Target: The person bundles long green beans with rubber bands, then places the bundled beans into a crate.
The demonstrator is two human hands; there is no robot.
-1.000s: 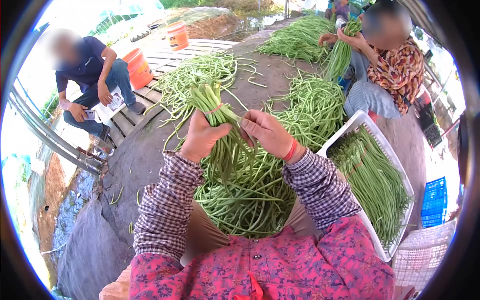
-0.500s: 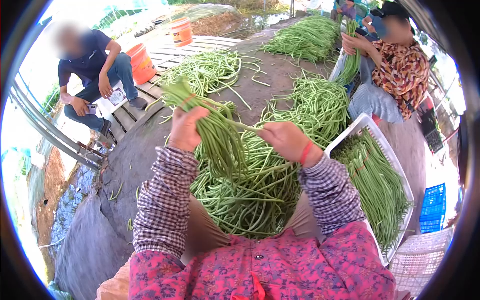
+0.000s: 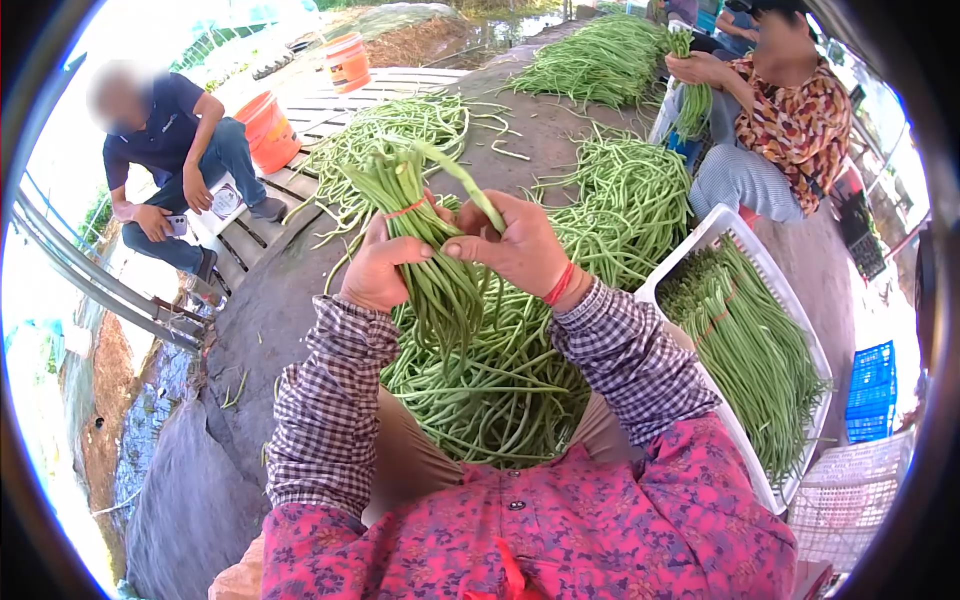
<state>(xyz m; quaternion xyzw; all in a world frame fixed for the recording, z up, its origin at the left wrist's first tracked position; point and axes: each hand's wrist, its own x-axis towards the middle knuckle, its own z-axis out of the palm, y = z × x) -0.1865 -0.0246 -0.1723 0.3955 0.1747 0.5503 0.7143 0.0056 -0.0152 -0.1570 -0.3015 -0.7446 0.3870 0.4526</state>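
Observation:
My left hand is closed around a bundle of long green beans, whose cut ends point up and away from me. A thin red band circles the bundle near those ends. Close against the bundle's right side, my right hand grips a single pale long bean that curves up over the top. Its fingers are bent and partly hide one another. Below both hands, between my knees, lies a heap of loose long beans.
A white crate of banded beans stands at my right. More bean piles lie ahead. One person holds beans at the right; another person sits at the left near orange buckets. Blue crates stand far right.
My right hand has moved left to the bundle, bringing the bean that stretched out between my hands up over the bundle's top. The bundle stays in my left hand.

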